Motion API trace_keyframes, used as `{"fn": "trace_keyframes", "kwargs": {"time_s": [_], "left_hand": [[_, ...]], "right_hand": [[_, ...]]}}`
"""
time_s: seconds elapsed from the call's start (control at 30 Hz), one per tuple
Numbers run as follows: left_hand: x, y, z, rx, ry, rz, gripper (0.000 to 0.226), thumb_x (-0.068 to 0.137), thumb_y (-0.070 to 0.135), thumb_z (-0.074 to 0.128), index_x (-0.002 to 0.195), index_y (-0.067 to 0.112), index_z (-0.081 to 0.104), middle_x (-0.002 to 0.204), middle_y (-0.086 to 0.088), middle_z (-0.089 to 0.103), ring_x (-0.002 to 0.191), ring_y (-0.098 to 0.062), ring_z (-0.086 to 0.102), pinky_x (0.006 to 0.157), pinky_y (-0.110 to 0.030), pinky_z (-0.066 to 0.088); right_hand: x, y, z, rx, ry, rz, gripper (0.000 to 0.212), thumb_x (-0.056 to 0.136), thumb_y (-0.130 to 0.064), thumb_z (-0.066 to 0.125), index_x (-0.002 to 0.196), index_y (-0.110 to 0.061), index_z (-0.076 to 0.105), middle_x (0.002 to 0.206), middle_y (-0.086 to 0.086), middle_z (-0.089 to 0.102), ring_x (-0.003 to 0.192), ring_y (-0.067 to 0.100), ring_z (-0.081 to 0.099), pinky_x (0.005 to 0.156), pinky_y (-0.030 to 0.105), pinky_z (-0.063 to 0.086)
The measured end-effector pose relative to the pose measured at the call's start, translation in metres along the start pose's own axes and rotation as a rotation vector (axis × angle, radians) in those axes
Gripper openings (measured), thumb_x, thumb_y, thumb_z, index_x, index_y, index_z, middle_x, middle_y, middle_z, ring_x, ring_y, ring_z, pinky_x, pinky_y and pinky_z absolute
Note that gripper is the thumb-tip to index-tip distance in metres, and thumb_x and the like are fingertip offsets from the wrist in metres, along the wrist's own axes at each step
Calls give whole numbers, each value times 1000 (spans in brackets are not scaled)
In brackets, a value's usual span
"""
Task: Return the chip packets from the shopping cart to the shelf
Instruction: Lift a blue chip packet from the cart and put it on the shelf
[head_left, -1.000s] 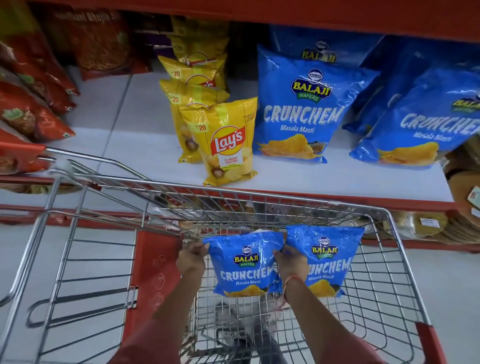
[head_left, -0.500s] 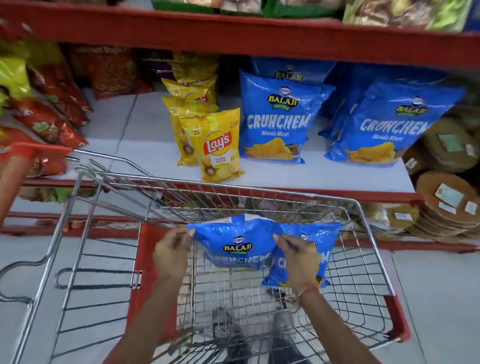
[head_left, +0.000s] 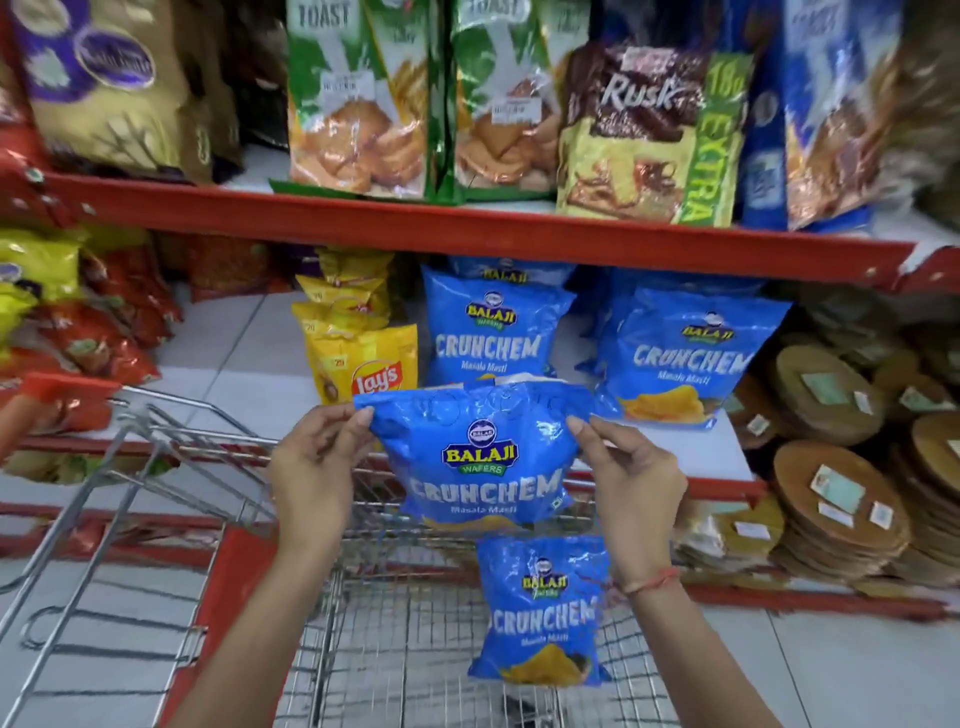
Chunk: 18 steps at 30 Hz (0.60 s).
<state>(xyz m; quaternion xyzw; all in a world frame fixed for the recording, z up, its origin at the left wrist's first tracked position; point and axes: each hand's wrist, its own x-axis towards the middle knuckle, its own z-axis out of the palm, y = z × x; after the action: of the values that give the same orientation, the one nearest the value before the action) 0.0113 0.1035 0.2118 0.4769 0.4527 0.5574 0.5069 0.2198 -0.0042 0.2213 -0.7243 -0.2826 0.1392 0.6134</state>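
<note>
A blue Balaji Crunchem chip packet (head_left: 480, 457) hangs upright above the shopping cart (head_left: 171, 431), in front of the white shelf (head_left: 234, 364). My left hand (head_left: 317, 457) pinches its upper left corner and my right hand (head_left: 631, 473) pinches its upper right corner. A second blue Crunchem packet (head_left: 543, 610) stands inside the cart below it, leaning against the cart's front wall. On the shelf behind stand more blue Crunchem packets (head_left: 493, 332) and another blue Crunchem packet (head_left: 685, 353) to the right.
Yellow Lay's packets (head_left: 358, 358) stand on the shelf left of the blue ones, red snack bags (head_left: 98, 332) further left. Round brown papad stacks (head_left: 841, 509) fill the right side. The red upper shelf (head_left: 467, 228) carries toast and rusk packs (head_left: 644, 130).
Both hands have lifted one blue packet up out of the cart to shelf height. The other packet was let go and stays in the cart. My view has tilted upward.
</note>
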Motion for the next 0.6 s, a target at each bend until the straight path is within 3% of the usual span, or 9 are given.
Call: {"fn": "trace_keyframes", "kwargs": {"time_s": [0.1,0.23,0.3,0.37,0.43,0.5,0.6], "left_hand": [[11,4,28,-15,1,28,18,82,9,63,72,24,64,60,10,72,63,-3,65,67,-15,58],[28,1,61,-15,-10,34,19,83,9,62,72,24,62,65,3,69,60,-5,66,62,-15,58],[35,-3,73,9,-26,31,18,83,11,62,72,24,62,59,8,70,59,-7,65,63,-19,59],[40,-6,82,37,-27,30,18,83,14,63,71,27,61,64,1,69,64,-16,65,67,-26,59],[44,-6,89,47,-20,46,18,83,15,63,71,28,61,70,-7,66,68,-22,63,66,-24,58],[47,-5,96,45,-8,66,14,83,16,63,73,26,61,73,-9,65,67,-20,64,62,-18,58],[51,-5,106,62,8,93,3,83,16,64,80,17,61,72,-11,65,63,-16,63,59,-16,57]], "right_hand": [[35,-6,-6,9,28,-21,17,76,-28,75,86,-14,75,85,10,76,76,22,71,76,41,57],[76,-7,-7,49,21,13,21,77,-24,74,91,-8,74,87,15,75,73,28,71,66,27,59],[90,-2,-6,56,29,49,23,77,-25,75,91,-8,74,76,9,73,72,33,71,71,40,61],[100,2,-7,49,29,68,24,75,-29,76,90,-10,75,64,0,68,73,38,71,72,53,59],[107,2,-8,45,18,69,23,76,-27,75,92,-10,74,68,4,70,72,37,71,73,54,58],[115,0,-10,42,15,52,23,77,-26,74,93,-9,74,79,11,72,68,33,70,74,51,59],[126,4,-8,34,50,58,24,75,-30,75,92,-11,75,79,11,73,63,27,69,73,51,59]]}}
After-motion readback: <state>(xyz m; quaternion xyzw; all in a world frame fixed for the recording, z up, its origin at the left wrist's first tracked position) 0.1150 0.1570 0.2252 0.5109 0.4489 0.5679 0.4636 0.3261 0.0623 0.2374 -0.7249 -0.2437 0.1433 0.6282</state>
